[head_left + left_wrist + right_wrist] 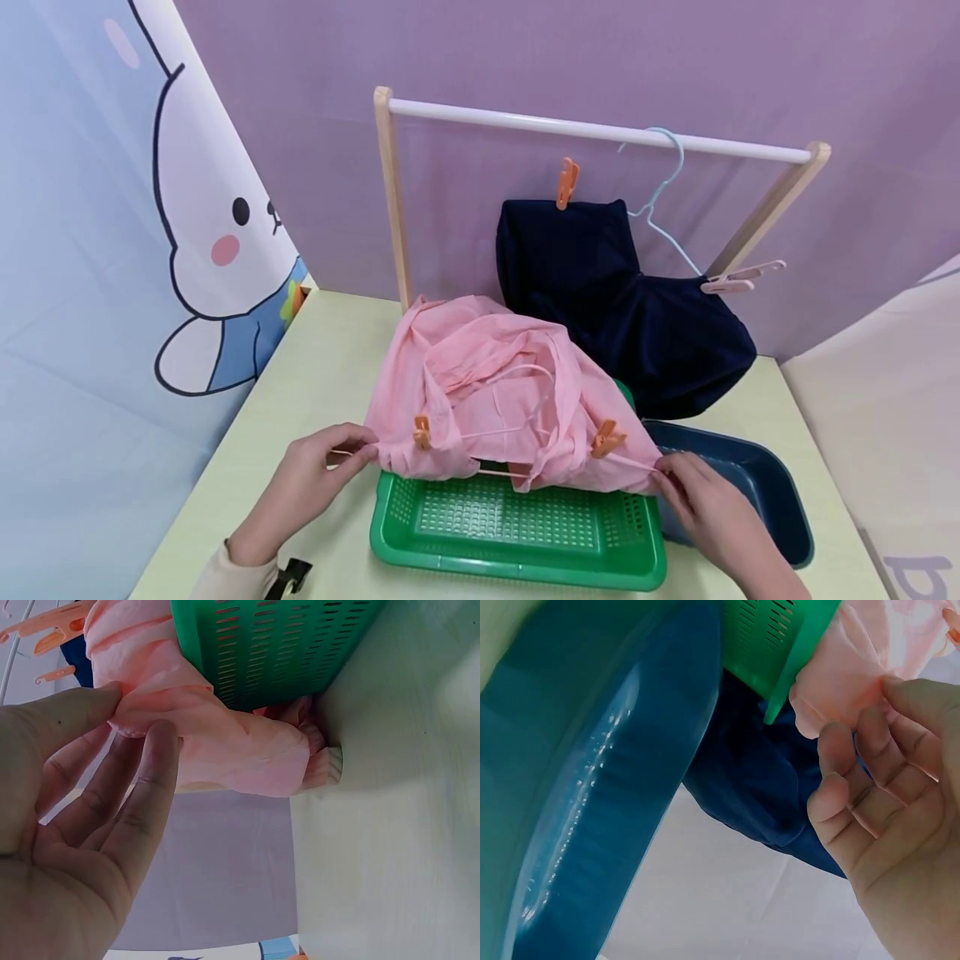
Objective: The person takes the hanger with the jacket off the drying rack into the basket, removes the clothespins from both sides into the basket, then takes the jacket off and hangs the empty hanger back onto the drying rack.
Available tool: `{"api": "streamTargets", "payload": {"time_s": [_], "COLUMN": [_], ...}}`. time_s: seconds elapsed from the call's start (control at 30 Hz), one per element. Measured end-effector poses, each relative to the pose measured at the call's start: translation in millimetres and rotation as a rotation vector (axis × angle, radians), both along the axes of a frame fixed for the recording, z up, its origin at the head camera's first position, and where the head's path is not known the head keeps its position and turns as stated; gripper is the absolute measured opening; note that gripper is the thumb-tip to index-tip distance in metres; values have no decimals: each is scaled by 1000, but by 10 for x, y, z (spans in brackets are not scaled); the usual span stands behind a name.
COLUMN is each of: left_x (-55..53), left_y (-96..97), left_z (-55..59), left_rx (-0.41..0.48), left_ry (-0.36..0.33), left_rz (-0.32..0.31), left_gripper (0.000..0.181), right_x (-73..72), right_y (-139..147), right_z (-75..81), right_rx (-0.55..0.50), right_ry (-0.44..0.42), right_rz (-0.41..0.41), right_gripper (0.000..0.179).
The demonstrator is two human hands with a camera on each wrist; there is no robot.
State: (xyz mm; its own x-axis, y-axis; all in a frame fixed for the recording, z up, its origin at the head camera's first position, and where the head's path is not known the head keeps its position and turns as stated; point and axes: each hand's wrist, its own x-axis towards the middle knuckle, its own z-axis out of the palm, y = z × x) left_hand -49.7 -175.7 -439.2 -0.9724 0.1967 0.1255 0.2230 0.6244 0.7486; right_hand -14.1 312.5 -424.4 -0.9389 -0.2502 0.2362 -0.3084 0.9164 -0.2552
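Note:
A pink garment [480,321] is spread over the back of a green basket [517,572], partly outside it. Among its folds shows a pale hanger [495,472], mostly hidden by cloth. Two orange clothespins, a left one [422,433] and a right one [606,438], are clipped along its near edge. My left hand [311,479] pinches the left end of the garment [240,750] between thumb and fingertips. At the opposite end, my right hand [712,504] pinches the cloth [847,667] with the thumb against the fingers.
Behind stands a wooden rack with a white rail [517,122]. A navy garment [570,258] hangs there from a light blue hanger [678,162], with an orange clothespin [567,183] and a pale pink clothespin [738,279]. A dark blue basin [787,500] sits right of the basket.

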Motion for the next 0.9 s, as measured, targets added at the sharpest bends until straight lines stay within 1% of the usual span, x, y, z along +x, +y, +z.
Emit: {"api": "streamTargets", "payload": {"time_s": [0.03,0.1,0.2,0.27,0.3,0.37,0.47,0.57,0.67,0.77,0.9], "left_x": [-6,-15,-25,-31,-33,-35,-37,-46,-62,-74,-77], "left_y": [-6,-15,-26,-28,-29,-28,-29,-36,-45,-51,-52], "left_z": [0,5,16,18,17,11,5,8,15,18,29], "left_rx": [6,9,15,16,18,23,29,35,37,34,30], "left_ry": [-14,-36,-57,-64,-68,-71,-74,-74,-75,-80,-97], "left_rz": [-4,-8,-11,-13,-13,-15,-18,-30,-49,-63,-62], "left_gripper": [15,13,12,12,12,12,12,12,12,13,12], "right_x": [-2,-12,-41,-69,-83,-109,-154,-212,-262,-297,-338], "right_y": [1,6,24,26,19,-20,-110,-197,-274,-342,-396], "right_z": [10,29,53,64,76,106,179,268,327,355,373], "right_rx": [-5,-15,-72,-139,-179,-270,-369,-432,-480,-523,-544], "right_ry": [-15,-7,85,176,206,231,216,179,136,92,70], "right_rz": [-7,-6,30,74,95,121,139,152,168,186,219], "right_gripper": [11,10,19,27,30,35,41,48,50,50,50]}}
